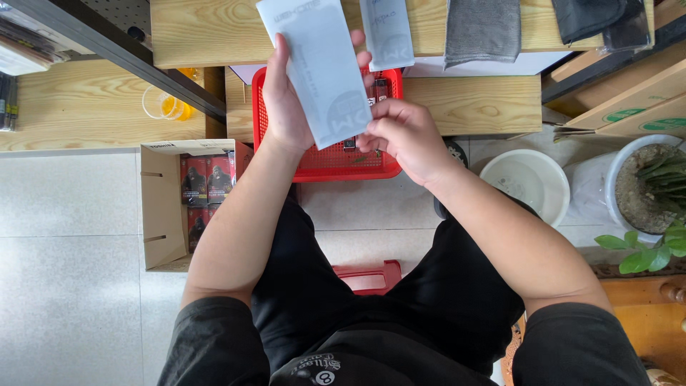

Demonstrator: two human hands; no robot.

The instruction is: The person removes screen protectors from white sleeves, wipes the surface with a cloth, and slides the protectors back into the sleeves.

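Note:
My left hand (pixel 284 100) holds a long pale grey-white flat pouch (pixel 314 68) upright in front of me, fingers wrapped behind it. My right hand (pixel 401 136) pinches the pouch's lower right corner with thumb and fingertips. Both hands hover above a red plastic basket (pixel 325 166) on the floor, which holds a few small dark items, mostly hidden by the pouch and hands. I sit on a red stool (pixel 371 275), with my black-trousered legs on either side.
A cardboard box (pixel 161 207) of dark packaged items stands at the left. A low wooden bench (pixel 471 100) lies beyond the basket. A white bowl (pixel 529 186) and a potted plant (pixel 654 189) sit at the right. A grey cloth (pixel 482 28) and another pouch (pixel 386 32) lie on the upper shelf.

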